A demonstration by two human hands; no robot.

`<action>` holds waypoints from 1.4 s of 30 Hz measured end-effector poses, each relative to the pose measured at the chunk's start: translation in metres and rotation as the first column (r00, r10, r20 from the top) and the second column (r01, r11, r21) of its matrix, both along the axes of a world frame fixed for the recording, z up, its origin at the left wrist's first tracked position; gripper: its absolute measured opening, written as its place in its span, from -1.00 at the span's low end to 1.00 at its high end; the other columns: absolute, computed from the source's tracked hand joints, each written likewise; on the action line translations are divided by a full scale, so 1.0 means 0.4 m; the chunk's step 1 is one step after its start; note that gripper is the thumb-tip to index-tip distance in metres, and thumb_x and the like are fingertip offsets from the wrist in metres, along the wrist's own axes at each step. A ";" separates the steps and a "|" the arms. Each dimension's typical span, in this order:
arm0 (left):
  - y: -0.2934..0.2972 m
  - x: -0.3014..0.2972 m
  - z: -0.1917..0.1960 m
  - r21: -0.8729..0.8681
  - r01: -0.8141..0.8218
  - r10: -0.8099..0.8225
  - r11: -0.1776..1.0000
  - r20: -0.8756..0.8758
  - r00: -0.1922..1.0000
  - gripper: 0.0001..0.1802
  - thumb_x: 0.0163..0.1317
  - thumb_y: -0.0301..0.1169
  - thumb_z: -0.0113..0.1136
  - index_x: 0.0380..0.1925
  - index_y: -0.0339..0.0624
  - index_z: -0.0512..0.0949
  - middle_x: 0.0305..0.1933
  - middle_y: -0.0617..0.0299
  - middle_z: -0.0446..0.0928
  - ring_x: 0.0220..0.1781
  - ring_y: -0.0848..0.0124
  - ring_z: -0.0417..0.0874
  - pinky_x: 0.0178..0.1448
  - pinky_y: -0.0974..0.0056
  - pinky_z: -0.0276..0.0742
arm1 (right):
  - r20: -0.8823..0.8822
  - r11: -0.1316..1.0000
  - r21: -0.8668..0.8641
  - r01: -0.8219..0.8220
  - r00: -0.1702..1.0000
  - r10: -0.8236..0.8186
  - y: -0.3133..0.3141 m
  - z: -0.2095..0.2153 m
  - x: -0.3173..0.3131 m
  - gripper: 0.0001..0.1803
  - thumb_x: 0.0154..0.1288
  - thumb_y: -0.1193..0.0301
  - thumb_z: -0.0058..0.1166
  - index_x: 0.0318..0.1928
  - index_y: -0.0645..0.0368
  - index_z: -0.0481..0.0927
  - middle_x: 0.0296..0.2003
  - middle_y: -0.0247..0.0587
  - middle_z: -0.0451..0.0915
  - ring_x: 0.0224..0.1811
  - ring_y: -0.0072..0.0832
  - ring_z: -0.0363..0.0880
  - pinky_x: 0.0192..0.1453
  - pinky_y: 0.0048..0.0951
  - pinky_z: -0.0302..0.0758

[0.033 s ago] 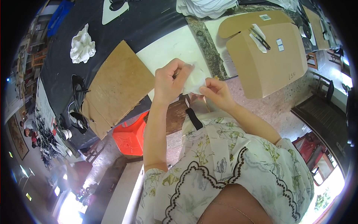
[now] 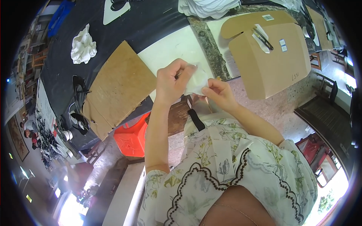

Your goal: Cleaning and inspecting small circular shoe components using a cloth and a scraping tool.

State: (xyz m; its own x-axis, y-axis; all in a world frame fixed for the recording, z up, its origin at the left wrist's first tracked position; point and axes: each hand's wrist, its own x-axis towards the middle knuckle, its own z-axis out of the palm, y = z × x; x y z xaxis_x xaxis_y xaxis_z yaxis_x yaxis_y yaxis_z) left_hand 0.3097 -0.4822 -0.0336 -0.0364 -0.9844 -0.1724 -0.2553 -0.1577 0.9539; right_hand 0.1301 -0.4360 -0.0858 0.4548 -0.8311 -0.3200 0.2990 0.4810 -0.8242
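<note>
A small, thin, translucent white piece [image 2: 196,83] is stretched between my two hands above the table's near edge. My left hand [image 2: 171,80] is closed, thumb and fingers pinching its upper left side. On its lower right edge, the thumb and fingertips of my right hand [image 2: 220,94] are pressed together. Whether the piece is paper or fabric I cannot tell. Behind the hands lies a flat white sheet [image 2: 169,47]. Below them, by my lap, is a slim black-handled tool [image 2: 196,119] with a pale pointed end.
Brown cardboard [image 2: 117,88] lies left on the black-covered table [image 2: 151,19], near a crumpled white piece [image 2: 83,46]. At right, a cardboard box [image 2: 271,67] carries a dark-handled tool [image 2: 267,42]. White cut pieces [image 2: 209,7] are stacked behind. A red plastic stool [image 2: 130,139] stands below.
</note>
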 end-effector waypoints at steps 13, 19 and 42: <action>-0.043 -0.002 0.018 0.088 0.152 -0.162 0.984 0.122 0.979 -0.80 0.04 -0.33 0.32 -0.54 -0.24 0.58 -0.82 0.33 0.26 -0.70 0.62 0.14 -0.59 0.39 0.11 | -0.265 0.988 0.034 -0.152 0.952 0.156 -0.006 0.051 -0.019 -0.87 0.22 0.45 0.19 -0.29 0.27 0.58 -0.47 -0.42 0.53 -0.48 -0.78 0.47 -0.39 -0.67 0.42; -0.029 0.001 0.023 0.018 0.164 -0.164 0.986 0.196 0.967 -0.79 0.02 -0.34 0.34 -0.58 -0.22 0.55 -0.84 0.32 0.22 -0.73 0.60 0.14 -0.60 0.39 0.12 | -0.241 0.535 -0.833 0.142 0.777 -0.581 -0.092 0.138 -0.047 -0.78 -0.03 0.55 0.31 -0.30 0.18 0.61 -0.39 -0.30 0.51 -0.37 -0.51 0.50 -0.30 -0.50 0.44; 0.100 0.017 0.025 0.164 -0.232 0.241 0.959 -0.036 0.970 -0.90 0.23 -0.48 0.16 -0.42 -0.25 0.47 -0.57 0.48 0.36 -0.55 0.75 0.24 -0.49 0.56 0.13 | -0.413 0.445 -0.868 -0.221 0.819 -0.398 -0.138 0.073 0.014 -0.59 -0.15 0.20 0.39 -0.25 0.09 0.65 -0.24 -0.33 0.55 0.06 -0.27 0.44 0.28 -0.04 0.23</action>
State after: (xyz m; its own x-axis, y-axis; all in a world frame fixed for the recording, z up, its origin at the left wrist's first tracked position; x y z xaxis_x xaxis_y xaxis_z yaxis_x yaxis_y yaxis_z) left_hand 0.3165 -0.4421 -0.0236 0.1809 -0.9264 -0.3303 -0.1406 -0.3568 0.9235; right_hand 0.1356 -0.4914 -0.0566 0.3871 -0.8074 0.4453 -0.2979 -0.5665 -0.7683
